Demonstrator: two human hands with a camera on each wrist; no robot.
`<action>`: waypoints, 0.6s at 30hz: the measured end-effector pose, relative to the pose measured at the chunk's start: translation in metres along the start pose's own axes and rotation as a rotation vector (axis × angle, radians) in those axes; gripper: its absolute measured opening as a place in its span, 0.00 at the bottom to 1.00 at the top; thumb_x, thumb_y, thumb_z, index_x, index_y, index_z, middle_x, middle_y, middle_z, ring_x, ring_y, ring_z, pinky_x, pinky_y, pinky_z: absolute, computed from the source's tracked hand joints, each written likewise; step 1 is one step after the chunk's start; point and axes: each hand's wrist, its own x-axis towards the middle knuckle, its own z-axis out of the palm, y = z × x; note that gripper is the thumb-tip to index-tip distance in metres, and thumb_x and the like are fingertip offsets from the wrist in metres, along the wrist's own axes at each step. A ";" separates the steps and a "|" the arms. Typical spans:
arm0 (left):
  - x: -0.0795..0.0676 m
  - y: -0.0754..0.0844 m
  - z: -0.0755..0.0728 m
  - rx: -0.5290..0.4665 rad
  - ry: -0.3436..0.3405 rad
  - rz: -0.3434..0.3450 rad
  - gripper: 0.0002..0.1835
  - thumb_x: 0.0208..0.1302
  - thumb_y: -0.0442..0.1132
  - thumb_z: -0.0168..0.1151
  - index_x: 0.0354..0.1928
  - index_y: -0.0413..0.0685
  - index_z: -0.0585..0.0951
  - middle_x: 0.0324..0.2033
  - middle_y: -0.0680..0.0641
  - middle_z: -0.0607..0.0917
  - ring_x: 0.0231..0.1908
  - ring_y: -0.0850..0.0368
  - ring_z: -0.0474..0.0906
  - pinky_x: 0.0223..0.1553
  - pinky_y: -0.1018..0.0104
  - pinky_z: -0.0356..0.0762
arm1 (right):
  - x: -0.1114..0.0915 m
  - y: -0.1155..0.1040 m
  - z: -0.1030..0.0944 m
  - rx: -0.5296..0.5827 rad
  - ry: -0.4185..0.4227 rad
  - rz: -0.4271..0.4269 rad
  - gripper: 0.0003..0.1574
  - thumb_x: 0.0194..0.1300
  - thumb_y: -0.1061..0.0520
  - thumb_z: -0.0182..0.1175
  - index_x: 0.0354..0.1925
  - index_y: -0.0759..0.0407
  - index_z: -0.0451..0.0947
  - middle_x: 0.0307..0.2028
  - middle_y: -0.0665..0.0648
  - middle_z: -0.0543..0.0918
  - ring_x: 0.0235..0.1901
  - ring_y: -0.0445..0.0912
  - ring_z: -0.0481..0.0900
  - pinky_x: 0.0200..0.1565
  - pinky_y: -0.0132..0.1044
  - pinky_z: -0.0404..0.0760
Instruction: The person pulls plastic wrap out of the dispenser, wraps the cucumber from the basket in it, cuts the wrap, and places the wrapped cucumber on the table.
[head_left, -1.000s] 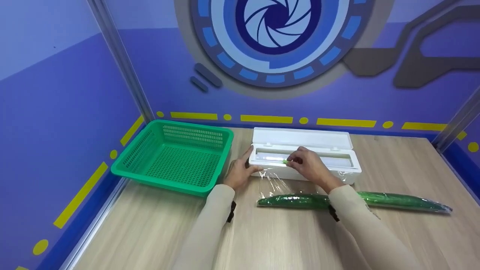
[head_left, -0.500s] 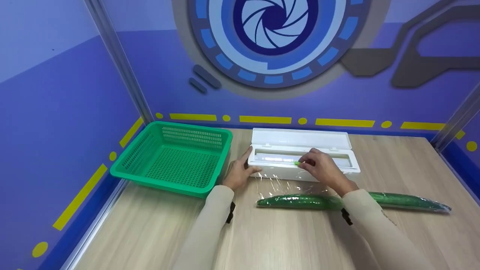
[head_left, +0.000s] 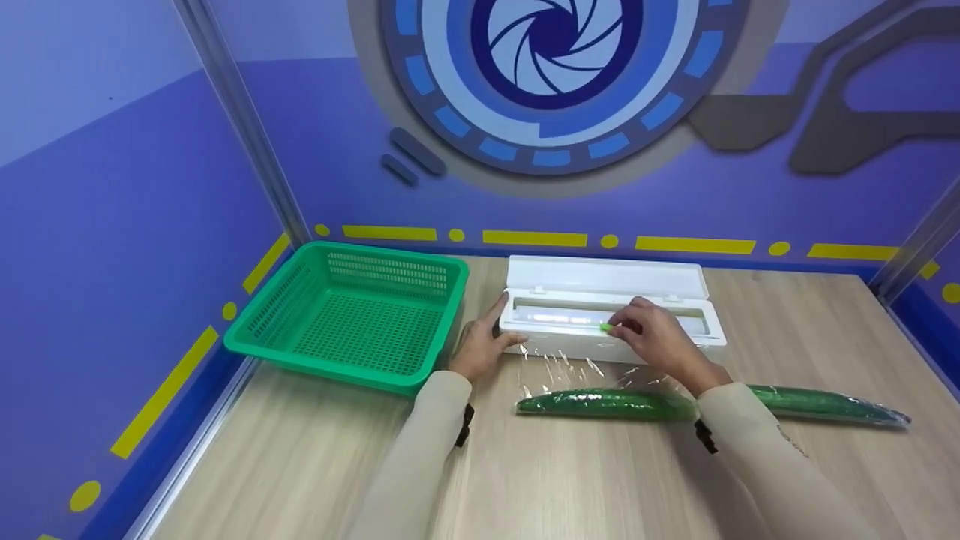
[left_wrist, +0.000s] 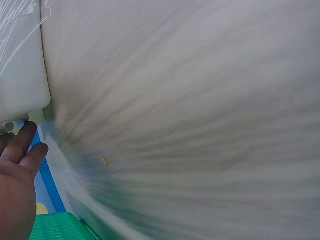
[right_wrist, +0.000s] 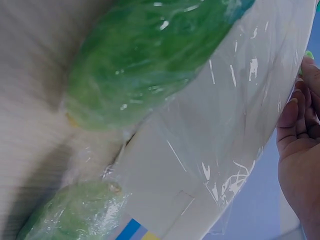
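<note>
A white cling film dispenser (head_left: 562, 345) lies across the table with its lid (head_left: 607, 276) raised and a film roll (head_left: 547, 315) inside. My left hand (head_left: 480, 349) holds its left end, thumb on the front face and fingers along the side. Between the thumb and fingers of my right hand (head_left: 660, 341) is a small green slide cutter (head_left: 605, 327), on the dispenser's front edge. Clear film (head_left: 559, 370) runs down from that edge to a cucumber (head_left: 600, 403). A second wrapped cucumber (head_left: 825, 405) lies to the right; the right sleeve hides the space between them in the head view.
A green plastic basket (head_left: 322, 366) stands left of the dispenser, close to my left forearm. Blue printed panels (head_left: 420, 202) enclose the table (head_left: 555, 480) at the back and sides.
My right hand has slid the green cutter rightward along the dispenser's front edge, from near its middle. The left hand, dispenser and cucumbers stay in place.
</note>
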 end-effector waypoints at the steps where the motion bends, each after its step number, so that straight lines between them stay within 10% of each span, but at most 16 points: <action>1: 0.000 0.000 0.000 0.002 -0.001 -0.003 0.47 0.68 0.44 0.74 0.83 0.48 0.61 0.77 0.41 0.67 0.76 0.46 0.62 0.75 0.54 0.59 | 0.000 0.000 0.000 -0.001 0.002 -0.002 0.04 0.67 0.67 0.72 0.40 0.64 0.88 0.33 0.52 0.79 0.32 0.45 0.75 0.34 0.35 0.76; 18: 0.000 0.001 0.003 0.004 0.002 -0.015 0.46 0.69 0.44 0.73 0.83 0.48 0.60 0.75 0.40 0.69 0.76 0.47 0.63 0.75 0.55 0.59 | -0.021 0.018 -0.023 -0.018 0.026 0.030 0.03 0.68 0.67 0.71 0.40 0.64 0.88 0.33 0.51 0.78 0.31 0.45 0.73 0.32 0.32 0.73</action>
